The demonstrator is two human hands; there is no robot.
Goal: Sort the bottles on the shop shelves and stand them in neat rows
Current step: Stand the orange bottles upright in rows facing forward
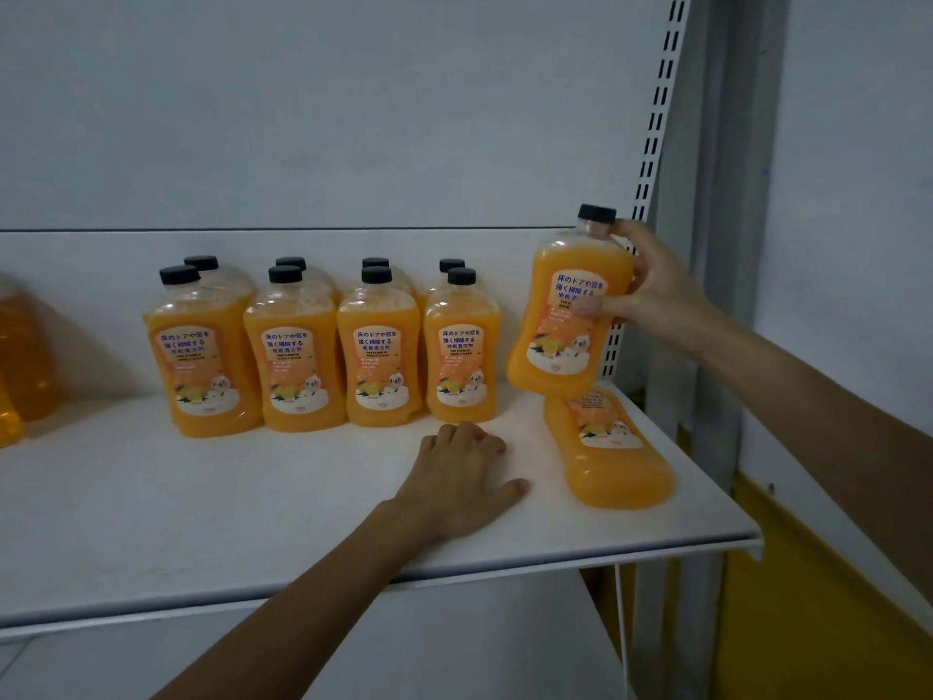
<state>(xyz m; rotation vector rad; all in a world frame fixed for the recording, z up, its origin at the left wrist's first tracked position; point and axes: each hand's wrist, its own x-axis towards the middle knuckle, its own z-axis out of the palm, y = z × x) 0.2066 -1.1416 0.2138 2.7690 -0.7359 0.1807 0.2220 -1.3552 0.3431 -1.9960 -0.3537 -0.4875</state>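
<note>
The clear plastic bottle of orange liquid with a black screw cap (573, 305) is hanging in the air at the right end of the white metal shelf (202, 497), tilted slightly, its base just above a second identical bottle lying on its side (608, 447) near the shelf's right edge. The right hand (651, 290) is gripping it from the right side, the fingers (588, 308) clamped across the label and upper body with the thumb near the front. Nearly full, the bottle is probably fairly heavy for one hand, and the smooth plastic and glossy label look likely to slip; the walls may give a little under pressure, so the narrower waist seems the safest place to hold, not the cap. The left hand (464, 477) is resting palm-down on the shelf, its fingers loosely curled and holding nothing, just in front of the standing rows of matching orange bottles (323, 346), which are forming four columns two deep. A free spot is showing beside the rightmost column. Further left, other amber containers (25, 356) are sitting partly out of view.
</note>
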